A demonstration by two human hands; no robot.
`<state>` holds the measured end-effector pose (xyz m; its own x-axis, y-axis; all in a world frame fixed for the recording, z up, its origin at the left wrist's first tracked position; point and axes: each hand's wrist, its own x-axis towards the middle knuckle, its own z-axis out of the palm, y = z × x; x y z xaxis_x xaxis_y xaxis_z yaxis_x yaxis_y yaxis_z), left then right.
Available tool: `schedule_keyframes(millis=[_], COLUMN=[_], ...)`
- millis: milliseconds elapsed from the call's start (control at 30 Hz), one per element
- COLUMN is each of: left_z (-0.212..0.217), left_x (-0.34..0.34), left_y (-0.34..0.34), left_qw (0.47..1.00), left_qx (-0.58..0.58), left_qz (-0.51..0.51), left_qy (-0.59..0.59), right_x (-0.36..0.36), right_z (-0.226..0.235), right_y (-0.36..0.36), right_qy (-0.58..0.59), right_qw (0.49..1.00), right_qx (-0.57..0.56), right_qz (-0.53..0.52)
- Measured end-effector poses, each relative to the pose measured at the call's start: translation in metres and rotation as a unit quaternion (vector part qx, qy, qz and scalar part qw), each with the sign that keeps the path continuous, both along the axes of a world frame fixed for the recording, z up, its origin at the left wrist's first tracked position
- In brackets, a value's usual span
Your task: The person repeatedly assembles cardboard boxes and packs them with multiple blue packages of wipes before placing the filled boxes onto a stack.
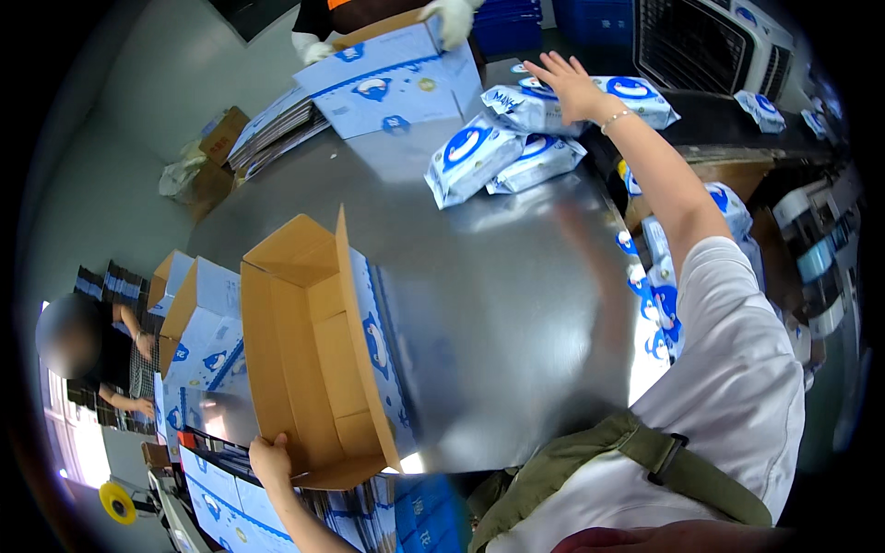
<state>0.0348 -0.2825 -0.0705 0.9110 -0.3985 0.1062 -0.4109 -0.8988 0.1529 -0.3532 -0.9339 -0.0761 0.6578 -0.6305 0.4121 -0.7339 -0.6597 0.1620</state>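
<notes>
Steadying the open carton (275, 346) at the near left corner of the tabletop (502, 313), your left hand (270, 459) pinches its near rim between thumb and fingers. Your right hand (573, 92) is spread at the tabletop's far right corner, over the pile of soft packs (475, 158); I cannot tell whether the palm presses on one. To handle a pack well, wrap your fingers across its full width rather than trusting the tips, since the slick film would probably slide; hold the cardboard lightly so the wall does not buckle. The packs look pale, glossy and plump, with blue oval marks and crimped ends, lying at odd angles and partly overlapping. The carton shows plain brown inside and pale blue print outside, its long right side standing up.
</notes>
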Motion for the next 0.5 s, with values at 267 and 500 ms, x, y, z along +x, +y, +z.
schedule_keyframes(millis=[267, 500], left_z=[0.009, 0.005], left_x=[-0.003, 0.006], left_y=[-0.013, -0.024], left_qw=[0.999, 1.000], left_qx=[0.011, 0.015], left_qz=[0.020, 0.002], left_qy=[0.026, 0.004], right_x=[0.087, 0.036], right_z=[-0.027, -0.031], right_y=[-0.012, 0.188], right_qy=[0.066, -0.006], right_qw=[0.960, 0.968], right_qx=[0.270, 0.174], right_qz=[0.024, 0.183])
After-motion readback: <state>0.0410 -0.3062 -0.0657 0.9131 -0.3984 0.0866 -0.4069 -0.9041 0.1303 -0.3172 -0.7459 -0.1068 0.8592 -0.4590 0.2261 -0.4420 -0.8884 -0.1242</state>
